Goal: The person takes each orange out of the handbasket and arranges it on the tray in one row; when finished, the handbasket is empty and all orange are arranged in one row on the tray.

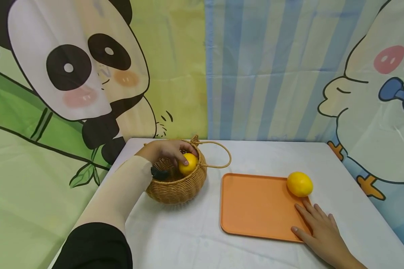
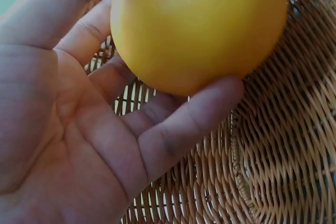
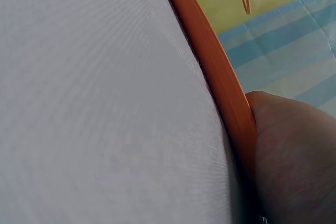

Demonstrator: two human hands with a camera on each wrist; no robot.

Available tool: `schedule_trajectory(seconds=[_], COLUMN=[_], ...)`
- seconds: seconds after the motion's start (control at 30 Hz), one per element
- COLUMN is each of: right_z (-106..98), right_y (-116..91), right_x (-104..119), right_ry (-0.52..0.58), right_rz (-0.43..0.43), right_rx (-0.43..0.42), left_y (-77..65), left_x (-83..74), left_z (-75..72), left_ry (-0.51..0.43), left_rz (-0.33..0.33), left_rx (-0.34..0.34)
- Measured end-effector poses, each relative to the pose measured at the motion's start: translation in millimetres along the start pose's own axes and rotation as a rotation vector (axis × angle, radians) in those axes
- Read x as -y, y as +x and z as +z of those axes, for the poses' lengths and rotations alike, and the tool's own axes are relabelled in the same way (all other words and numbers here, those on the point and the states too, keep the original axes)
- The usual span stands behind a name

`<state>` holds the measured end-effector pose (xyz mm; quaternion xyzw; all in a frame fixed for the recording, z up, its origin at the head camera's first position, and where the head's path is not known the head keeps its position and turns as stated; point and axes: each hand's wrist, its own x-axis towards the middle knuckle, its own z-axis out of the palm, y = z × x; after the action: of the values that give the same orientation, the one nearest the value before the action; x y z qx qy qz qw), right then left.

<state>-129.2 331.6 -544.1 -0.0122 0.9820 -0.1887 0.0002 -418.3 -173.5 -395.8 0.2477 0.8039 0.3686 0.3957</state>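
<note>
Inside the wicker basket (image 1: 176, 191), my left hand (image 1: 170, 150) holds a yellow lemon (image 1: 189, 164) by its sides, near the basket's right wall. In the left wrist view, the fingers and thumb curl about this smooth lemon (image 2: 199, 30), with the woven wall behind it. Another yellow lemon (image 1: 299, 184) sits at the far right corner of the orange tray (image 1: 252, 205). My right hand (image 1: 323, 233) rests at the tray's right edge, its fingers extended over the rim. The right wrist view has part of that hand (image 3: 294, 156) against the tray's side.
The basket's thin loop handle (image 1: 230, 155) leans out to the right, above the table. A white cloth (image 1: 175, 239) covers the table. Behind stand printed curtains (image 1: 256, 74) with a panda and a white bird. A small black object (image 1: 159, 173) shows by my left wrist.
</note>
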Motion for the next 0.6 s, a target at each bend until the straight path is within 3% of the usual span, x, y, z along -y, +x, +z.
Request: schedule_trajectory(seconds=[0.33, 0.6], right_z=[-1, 0], right_y=[-1, 1], right_x=[0, 0], right_ry=[-0.001, -0.008], right_rz=[-0.002, -0.007], right_rx=[-0.003, 0.005], left_y=[-12.2, -29.4], left_x=[-5.7, -17.6], left_z=[-7.3, -13.4], left_ry=[-0.040, -0.090], left_rz=[0.023, 0.056], left_rx=[0.046, 0.017])
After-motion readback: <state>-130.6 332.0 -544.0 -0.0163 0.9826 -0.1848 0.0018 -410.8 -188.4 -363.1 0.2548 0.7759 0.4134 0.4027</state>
